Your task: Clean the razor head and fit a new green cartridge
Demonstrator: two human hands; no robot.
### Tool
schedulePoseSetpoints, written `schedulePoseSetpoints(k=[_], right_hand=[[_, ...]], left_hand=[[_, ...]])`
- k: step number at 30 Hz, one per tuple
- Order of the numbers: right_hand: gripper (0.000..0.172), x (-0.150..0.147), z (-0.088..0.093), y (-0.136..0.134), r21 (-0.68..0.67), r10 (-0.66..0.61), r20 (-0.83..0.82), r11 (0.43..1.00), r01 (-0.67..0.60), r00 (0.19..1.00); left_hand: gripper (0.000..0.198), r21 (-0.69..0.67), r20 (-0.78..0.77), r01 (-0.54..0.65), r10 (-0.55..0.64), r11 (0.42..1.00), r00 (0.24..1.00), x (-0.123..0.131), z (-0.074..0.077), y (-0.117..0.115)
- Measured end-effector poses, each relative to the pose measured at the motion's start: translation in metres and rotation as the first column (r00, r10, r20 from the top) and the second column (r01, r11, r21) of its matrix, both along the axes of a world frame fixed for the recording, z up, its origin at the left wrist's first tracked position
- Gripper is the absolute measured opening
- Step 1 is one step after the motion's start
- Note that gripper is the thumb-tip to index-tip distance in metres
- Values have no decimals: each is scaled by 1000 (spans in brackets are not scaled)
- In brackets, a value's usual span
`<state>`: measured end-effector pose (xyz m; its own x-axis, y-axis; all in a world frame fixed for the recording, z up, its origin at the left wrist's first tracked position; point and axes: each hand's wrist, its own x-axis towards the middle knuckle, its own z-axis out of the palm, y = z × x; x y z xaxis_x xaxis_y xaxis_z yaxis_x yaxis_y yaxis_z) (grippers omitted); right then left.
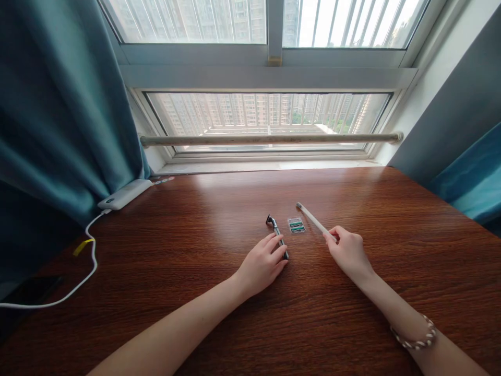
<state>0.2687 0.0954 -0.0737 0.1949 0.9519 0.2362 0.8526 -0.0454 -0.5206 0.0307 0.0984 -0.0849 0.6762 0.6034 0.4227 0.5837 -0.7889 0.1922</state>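
Observation:
A razor (275, 227) with a dark head and a silver and black handle lies at the middle of the wooden table. The fingers of my left hand (263, 263) rest across its handle and hold it there. My right hand (348, 250) pinches the lower end of a white toothbrush (313, 218), whose greyish bristle head points up and to the left. Between razor and toothbrush sits a small clear case (296, 225) with green and dark razor cartridges in it; neither hand touches it.
On the left, a white power bank or adapter (127, 195) lies by the blue curtain (70, 104), with a white cable (94, 250) trailing from it. A dark flat object (33, 287) is at the left edge. A window rail (270, 139) runs behind the table (219, 193).

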Motion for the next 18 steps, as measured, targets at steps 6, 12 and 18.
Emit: schedulePoseSetpoints(k=[6,12,18], right_hand=[[25,1,-1,-1,-155,-33,362,983,95,931],[27,0,1,-1,-209,106,402,978,-21,909],[31,17,0,11,-293,189,297,951,-99,936]], left_hand=[[27,0,-28,-16,16,1000,999,-1,-4,2],[22,11,-28,-12,12,1000,1000,0,-2,2],[21,-20,-6,-24,24,1000,1000,0,0,0]])
